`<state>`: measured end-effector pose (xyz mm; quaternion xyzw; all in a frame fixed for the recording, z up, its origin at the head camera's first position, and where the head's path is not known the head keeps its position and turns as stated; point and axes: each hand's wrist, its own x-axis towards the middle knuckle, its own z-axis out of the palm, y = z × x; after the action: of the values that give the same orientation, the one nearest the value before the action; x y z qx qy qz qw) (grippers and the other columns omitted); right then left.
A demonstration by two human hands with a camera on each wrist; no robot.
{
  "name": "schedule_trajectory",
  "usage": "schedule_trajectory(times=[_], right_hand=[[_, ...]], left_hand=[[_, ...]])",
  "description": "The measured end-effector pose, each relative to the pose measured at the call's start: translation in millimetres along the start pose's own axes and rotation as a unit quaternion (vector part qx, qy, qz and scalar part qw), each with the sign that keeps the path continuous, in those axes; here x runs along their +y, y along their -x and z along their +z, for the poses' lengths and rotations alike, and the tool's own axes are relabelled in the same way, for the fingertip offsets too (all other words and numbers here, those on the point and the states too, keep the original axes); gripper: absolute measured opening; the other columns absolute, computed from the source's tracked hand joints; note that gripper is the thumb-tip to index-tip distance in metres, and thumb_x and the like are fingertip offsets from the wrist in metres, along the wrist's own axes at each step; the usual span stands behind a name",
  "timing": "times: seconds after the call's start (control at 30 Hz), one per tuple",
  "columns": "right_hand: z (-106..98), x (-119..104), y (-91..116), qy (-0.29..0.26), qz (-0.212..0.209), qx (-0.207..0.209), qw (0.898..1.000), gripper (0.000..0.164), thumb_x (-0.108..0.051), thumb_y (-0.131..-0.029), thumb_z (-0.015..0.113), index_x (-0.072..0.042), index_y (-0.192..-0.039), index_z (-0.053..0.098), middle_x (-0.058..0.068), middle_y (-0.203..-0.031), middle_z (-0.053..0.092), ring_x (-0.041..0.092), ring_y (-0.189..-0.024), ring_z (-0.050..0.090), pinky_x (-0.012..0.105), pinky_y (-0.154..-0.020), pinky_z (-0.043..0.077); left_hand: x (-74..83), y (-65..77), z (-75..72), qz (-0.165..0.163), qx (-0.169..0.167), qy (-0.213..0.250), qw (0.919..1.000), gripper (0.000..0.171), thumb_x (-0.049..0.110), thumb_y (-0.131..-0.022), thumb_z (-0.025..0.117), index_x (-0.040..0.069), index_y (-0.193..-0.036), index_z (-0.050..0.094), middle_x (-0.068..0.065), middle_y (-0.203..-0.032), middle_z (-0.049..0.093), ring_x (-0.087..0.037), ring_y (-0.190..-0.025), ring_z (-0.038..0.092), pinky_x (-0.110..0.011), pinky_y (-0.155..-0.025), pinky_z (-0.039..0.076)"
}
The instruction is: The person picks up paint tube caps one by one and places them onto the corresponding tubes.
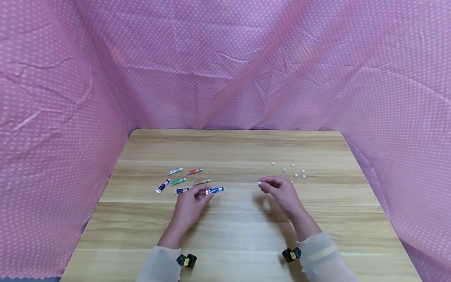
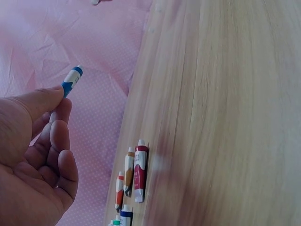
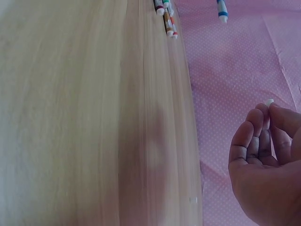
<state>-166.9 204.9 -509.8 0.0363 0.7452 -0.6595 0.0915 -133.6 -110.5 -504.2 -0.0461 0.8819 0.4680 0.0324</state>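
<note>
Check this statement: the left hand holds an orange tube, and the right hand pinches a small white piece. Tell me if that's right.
Wrong colour: the left hand holds a blue tube, as the left wrist view shows. The right hand does pinch a small white piece.

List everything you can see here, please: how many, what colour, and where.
Table: one, light wood, beneath everything
Cloth: pink with white dots, around the table
Small tubes: six; white, orange, green, ochre, two dark; table's left side
Blue tube: one, blue and white, in the left hand
Small caps: seven visible, white, table's right side
Held cap: one, white, in the right hand
Wrist devices: two, black and yellow, one by each wrist
Sleeves: two, pale, on the forearms
Hands: two, bare, above the table
</note>
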Motion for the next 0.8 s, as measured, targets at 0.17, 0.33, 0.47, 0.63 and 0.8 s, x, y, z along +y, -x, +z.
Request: schedule_trajectory(times=[0.17, 0.33, 0.47, 0.63, 0.8], right_hand=[[7, 1, 0, -0.006, -0.001, -0.013, 1.0, 0.032, -0.012, -0.1, 0.078, 0.007, -0.125, 0.073, -0.007, -0.098, 0.078, 0.009, -0.093, 0.073, 0.033, -0.093, 0.063], [13, 4, 3, -0.013, 0.001, -0.025, 1.0, 0.035, -0.011, -0.1, 0.077, 0.01, -0.128, 0.07, -0.004, -0.1, 0.078, 0.011, -0.095, 0.073, 0.039, -0.097, 0.064], [17, 4, 6, -0.012, 0.0, -0.035, 0.999, 0.034, -0.008, -0.101, 0.075, 0.011, -0.128, 0.069, -0.002, -0.103, 0.078, 0.013, -0.098, 0.074, 0.04, -0.097, 0.064], [20, 5, 8, -0.001, 0.004, -0.041, 0.999, 0.032, -0.008, -0.1, 0.076, 0.008, -0.128, 0.071, -0.003, -0.103, 0.078, 0.014, -0.098, 0.073, 0.04, -0.097, 0.063], [22, 6, 9, 0.006, 0.013, -0.046, 0.999, 0.032, -0.01, -0.1, 0.077, 0.006, -0.127, 0.072, -0.001, -0.104, 0.077, 0.013, -0.098, 0.072, 0.038, -0.098, 0.063]], left_hand=[[5.8, -0.8, 4.7, 0.001, -0.007, -0.002, 1.0, 0.022, 0.025, -0.098, 0.082, 0.022, -0.12, 0.078, 0.003, -0.097, 0.074, -0.015, -0.086, 0.063, -0.021, -0.072, 0.055], [14.0, -1.1, 9.4, 0.008, -0.022, 0.0, 0.9997, 0.022, 0.025, -0.099, 0.081, 0.023, -0.12, 0.077, 0.004, -0.099, 0.074, -0.014, -0.086, 0.064, -0.022, -0.072, 0.056], [19.7, 1.1, 12.4, 0.002, -0.028, -0.001, 0.9996, 0.022, 0.025, -0.099, 0.081, 0.024, -0.121, 0.077, 0.005, -0.099, 0.073, -0.014, -0.087, 0.064, -0.023, -0.072, 0.056], [24.1, 2.9, 16.1, 0.011, -0.031, -0.008, 0.9994, 0.024, 0.027, -0.1, 0.081, 0.022, -0.122, 0.077, 0.005, -0.098, 0.072, -0.014, -0.086, 0.063, -0.023, -0.072, 0.056], [26.3, 5.0, 19.4, 0.019, -0.035, -0.012, 0.9991, 0.022, 0.028, -0.1, 0.081, 0.022, -0.121, 0.077, 0.006, -0.097, 0.072, -0.014, -0.085, 0.063, -0.022, -0.072, 0.055]])
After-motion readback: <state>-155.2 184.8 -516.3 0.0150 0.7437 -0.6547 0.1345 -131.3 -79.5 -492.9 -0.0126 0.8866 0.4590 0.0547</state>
